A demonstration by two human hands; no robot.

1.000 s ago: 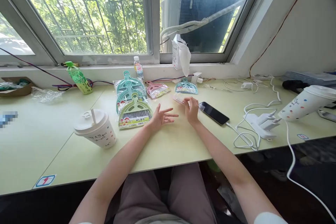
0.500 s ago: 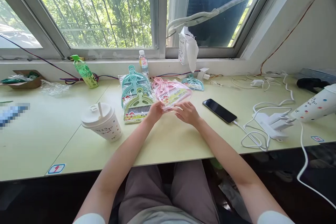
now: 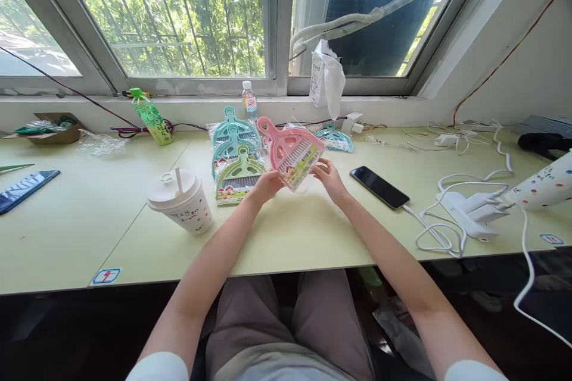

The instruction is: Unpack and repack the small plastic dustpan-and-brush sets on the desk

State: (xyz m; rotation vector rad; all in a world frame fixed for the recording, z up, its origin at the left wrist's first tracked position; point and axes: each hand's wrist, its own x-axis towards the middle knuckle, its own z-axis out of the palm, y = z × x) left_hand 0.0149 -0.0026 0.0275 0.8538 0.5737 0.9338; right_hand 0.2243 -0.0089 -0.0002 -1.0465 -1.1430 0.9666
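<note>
I hold a pink mini dustpan-and-brush set [image 3: 289,152] in its clear wrapper, tilted up above the pale green table [image 3: 295,232]. My left hand [image 3: 266,184] grips its lower left corner. My right hand [image 3: 329,175] grips its right edge. Just left of it lie a green set [image 3: 238,176] and two teal sets [image 3: 231,134] in a stack. Another teal set [image 3: 334,137] lies behind, near the window sill.
A white lidded cup with a straw [image 3: 180,201] stands front left. A black phone [image 3: 379,187] on a white cable lies to the right, beside a charger and coiled cables [image 3: 469,214]. Two bottles [image 3: 152,116] and a white bag [image 3: 327,78] stand by the window.
Both hands took up the pink set from the table's far side and lifted it, tilting it upright towards me. The view shifted slightly right.
</note>
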